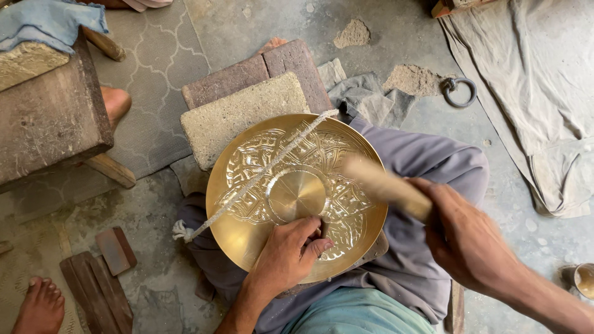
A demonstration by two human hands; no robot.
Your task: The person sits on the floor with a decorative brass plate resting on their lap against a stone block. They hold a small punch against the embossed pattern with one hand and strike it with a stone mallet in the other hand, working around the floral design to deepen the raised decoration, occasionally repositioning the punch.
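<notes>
Head view: hands grip a chisel (pixel 322 227) on the brass plate (pixel 297 192) and a wooden mallet (pixel 387 187).

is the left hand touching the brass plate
Touching. The head view shows the left hand lying on the lower part of the brass plate, its fingers curled against the engraved surface with no gap visible.

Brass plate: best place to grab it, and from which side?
Likely the bare rim of the brass plate at its lower left, coming from the left. The cord crosses the face diagonally, the left hand covers the lower edge, and the right hand with its wooden handle blocks the right.
</notes>
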